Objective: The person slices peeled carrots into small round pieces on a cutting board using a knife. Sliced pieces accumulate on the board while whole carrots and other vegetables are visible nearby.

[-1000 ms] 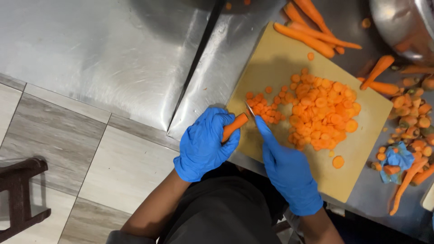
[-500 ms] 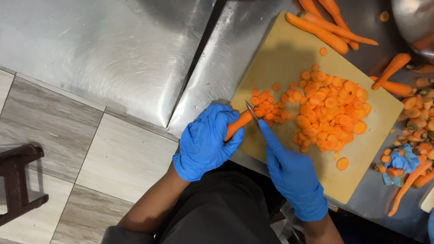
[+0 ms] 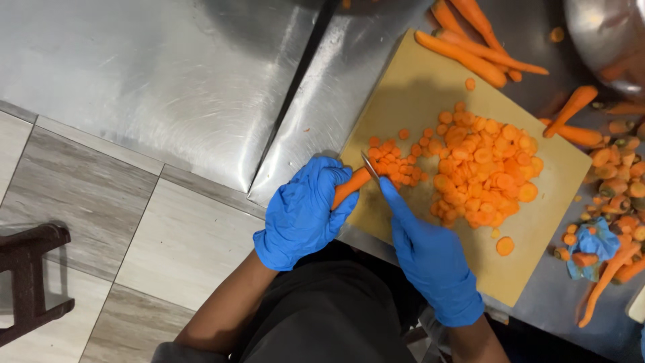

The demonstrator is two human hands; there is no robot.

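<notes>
A carrot (image 3: 351, 187) is being cut into rounds on a tan cutting board (image 3: 537, 235) that lies on a steel desk (image 3: 168, 87). The left hand (image 3: 302, 212), in a blue glove, is closed around the thick end of the carrot at the near left corner of the board, so that only a short stub shows beyond its fingers. The right hand (image 3: 430, 259), also gloved, is clamped on the handle of a knife (image 3: 370, 165), with the forefinger laid along the back of the blade; the blade is set at the carrot's free end, just beside the left hand's fingertips.

Beyond the knife a heap of cut slices (image 3: 480, 168) is spread over the middle of the board. Whole peeled carrots (image 3: 470, 47) lie at the board's far edge, well apart from both hands, and trimmed ends (image 3: 618, 195) are scattered on the desk to the right of the right hand.

The step in hand is judged to be the slicing of the last part of this carrot. As so little of it is left, the next cut calls for the left fingertips to be drawn back and curled clear of the blade.
</notes>
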